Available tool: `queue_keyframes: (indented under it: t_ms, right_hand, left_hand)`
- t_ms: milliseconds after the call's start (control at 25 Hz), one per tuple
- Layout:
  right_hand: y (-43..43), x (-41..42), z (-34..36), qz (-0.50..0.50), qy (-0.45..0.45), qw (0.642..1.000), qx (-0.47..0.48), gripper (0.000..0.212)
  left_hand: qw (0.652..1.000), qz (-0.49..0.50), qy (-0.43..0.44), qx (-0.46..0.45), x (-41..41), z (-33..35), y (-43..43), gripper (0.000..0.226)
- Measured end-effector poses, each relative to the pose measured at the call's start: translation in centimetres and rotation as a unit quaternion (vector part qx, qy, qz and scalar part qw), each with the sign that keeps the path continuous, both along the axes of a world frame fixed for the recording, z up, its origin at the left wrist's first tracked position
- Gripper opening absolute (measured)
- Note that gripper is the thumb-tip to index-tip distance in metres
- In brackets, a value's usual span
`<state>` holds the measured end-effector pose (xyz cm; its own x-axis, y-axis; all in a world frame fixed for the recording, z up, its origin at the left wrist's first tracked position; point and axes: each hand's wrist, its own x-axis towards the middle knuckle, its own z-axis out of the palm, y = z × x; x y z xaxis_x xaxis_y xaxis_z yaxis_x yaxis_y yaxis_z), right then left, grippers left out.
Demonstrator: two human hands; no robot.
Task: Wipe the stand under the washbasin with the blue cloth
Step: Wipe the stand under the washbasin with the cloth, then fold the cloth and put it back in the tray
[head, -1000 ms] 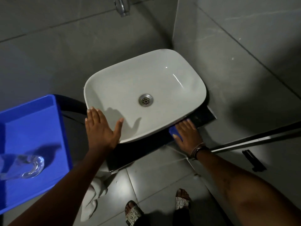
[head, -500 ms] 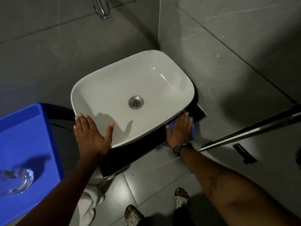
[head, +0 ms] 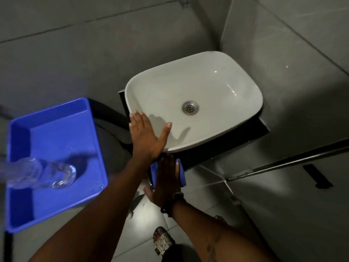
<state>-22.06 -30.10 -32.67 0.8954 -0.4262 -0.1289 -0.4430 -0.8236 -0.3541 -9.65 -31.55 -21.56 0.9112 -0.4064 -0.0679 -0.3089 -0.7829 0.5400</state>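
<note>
A white washbasin (head: 207, 87) sits on a black stand (head: 236, 140) in the corner of grey tiled walls. My left hand (head: 147, 137) lies flat on the basin's front-left rim, fingers spread, holding nothing. My right hand (head: 166, 178) presses flat on the blue cloth (head: 181, 176) at the stand's front-left edge, just below my left wrist. Most of the cloth is hidden under my palm; blue shows on both sides of it.
A blue plastic tray (head: 56, 129) stands to the left with a clear glass object (head: 47, 173) lying in it. A dark toilet rim (head: 105, 114) shows behind it. A metal door rail (head: 292, 159) runs at right. My sandalled foot (head: 162, 241) is on the tiled floor.
My right hand has slid the blue cloth leftward along the stand's front edge, from the right corner to under my left wrist. The camera view has shifted left.
</note>
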Motion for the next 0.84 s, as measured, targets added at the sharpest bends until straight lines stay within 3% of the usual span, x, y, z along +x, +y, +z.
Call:
queue_keyframes:
  t_ms: [80, 160, 240, 320, 400, 440, 480, 560, 640, 680, 720, 760, 840]
  right_hand:
    - [1.3, 0.8, 0.2, 0.069, 0.068, 0.994, -0.057, 0.117]
    - [-0.3, 0.7, 0.2, 0.044, 0.142, 0.981, -0.127, 0.112]
    - [-1.1, -0.1, 1.1, 0.055, 0.195, 0.968, -0.145, 0.108]
    - [-2.1, -1.5, 1.0, 0.041, 0.168, 0.982, -0.075, 0.104]
    - [-3.0, -1.3, 1.8, 0.027, 0.088, 0.987, 0.133, 0.094]
    - [-3.1, -1.1, 2.8, -0.005, 0.047, 0.959, 0.280, 0.086]
    - [-2.9, -0.8, 3.7, -0.063, 0.011, 0.902, 0.428, 0.078]
    - [-2.3, 0.0, 5.5, -0.200, -0.065, 0.743, 0.636, 0.066]
    - [-1.8, 1.0, 7.3, -0.267, -0.106, 0.581, 0.761, 0.060]
    - [-1.7, 1.5, 8.3, -0.272, -0.109, 0.518, 0.804, 0.056]
    - [-1.6, 1.9, 9.3, -0.263, -0.112, 0.480, 0.829, 0.049]
    - [-1.4, 2.7, 10.5, -0.247, -0.112, 0.476, 0.837, 0.041]
    - [-1.5, 4.0, 12.0, -0.218, -0.110, 0.510, 0.825, 0.037]
  left_hand:
    - [0.992, -0.026, 0.050, -0.110, 0.7, 0.5, 2.9, 0.090]
    - [0.977, -0.060, 0.100, -0.181, -2.1, -0.5, 3.6, 0.079]
    - [0.944, 0.039, 0.175, -0.276, -5.2, -1.4, 6.2, 0.068]
    - [0.904, 0.124, 0.242, -0.329, -7.4, -3.7, 7.8, 0.058]
    - [0.899, 0.156, 0.264, -0.314, -7.9, -5.6, 9.5, 0.047]
    - [0.890, 0.160, 0.293, -0.310, -7.6, -6.0, 10.3, 0.040]
    - [0.874, 0.160, 0.335, -0.315, -7.3, -6.1, 10.6, 0.032]
    - [0.822, 0.169, 0.423, -0.340, -7.2, -5.6, 11.5, 0.023]
    - [0.748, 0.188, 0.524, -0.362, -7.0, -5.1, 13.2, 0.033]
    - [0.710, 0.183, 0.569, -0.372, -6.9, -4.7, 13.7, 0.040]
    - [0.685, 0.167, 0.597, -0.382, -6.9, -4.2, 14.0, 0.042]
    - [0.674, 0.151, 0.603, -0.400, -6.6, -3.3, 14.4, 0.041]
    - [0.695, 0.174, 0.562, -0.413, -5.7, -1.7, 13.9, 0.037]
